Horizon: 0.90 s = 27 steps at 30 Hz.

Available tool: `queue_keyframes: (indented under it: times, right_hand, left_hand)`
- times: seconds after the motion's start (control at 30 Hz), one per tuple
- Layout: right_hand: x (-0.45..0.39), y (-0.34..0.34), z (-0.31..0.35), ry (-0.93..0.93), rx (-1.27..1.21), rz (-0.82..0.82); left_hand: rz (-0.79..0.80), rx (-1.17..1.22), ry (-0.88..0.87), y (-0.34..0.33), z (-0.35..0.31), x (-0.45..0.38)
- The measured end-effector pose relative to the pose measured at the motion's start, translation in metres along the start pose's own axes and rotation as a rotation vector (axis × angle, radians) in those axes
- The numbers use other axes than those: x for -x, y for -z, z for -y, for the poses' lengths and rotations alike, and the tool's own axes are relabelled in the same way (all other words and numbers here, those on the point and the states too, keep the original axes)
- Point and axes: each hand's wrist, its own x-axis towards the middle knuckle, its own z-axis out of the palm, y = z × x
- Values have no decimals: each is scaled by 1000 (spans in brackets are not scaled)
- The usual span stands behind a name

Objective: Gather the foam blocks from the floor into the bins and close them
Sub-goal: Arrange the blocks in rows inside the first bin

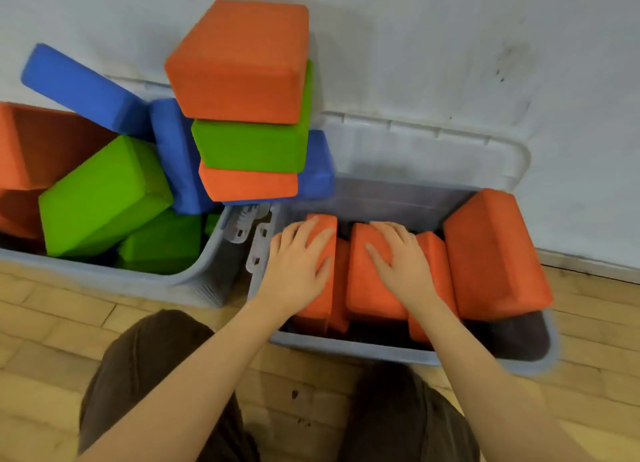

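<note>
Two grey plastic bins stand side by side against the wall. The right bin [408, 356] holds several orange foam blocks standing on edge. My left hand [298, 264] presses flat on the leftmost orange block [325, 305]. My right hand [401, 257] lies flat on the middle orange block [367, 288]. A larger orange block [495, 253] leans at the bin's right end. The left bin [104, 274] is heaped with green [104, 195], blue [83, 87] and orange blocks, with a stack topped by an orange block [242, 63] rising above its rim.
The right bin's lid [433, 146] stands open against the white wall. Latches [258, 243] sit between the two bins. I am crouched on a wooden floor [52, 340], my knees in dark trousers [145, 375] just before the bins.
</note>
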Motion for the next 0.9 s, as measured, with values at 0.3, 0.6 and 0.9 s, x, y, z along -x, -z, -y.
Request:
queue_keyframes:
  times: [0.3,0.6,0.9]
  right_hand:
    - [26,-45,-87,-127,347,590]
    - [28,-73,-104,-95,438,748]
    - [16,-32,-73,-183,-110,250]
  left_hand:
    - [656,-83,282,-78,-1,21]
    - [534,42,315,-86,10,10]
    - [332,68,11,-66,-6,-9]
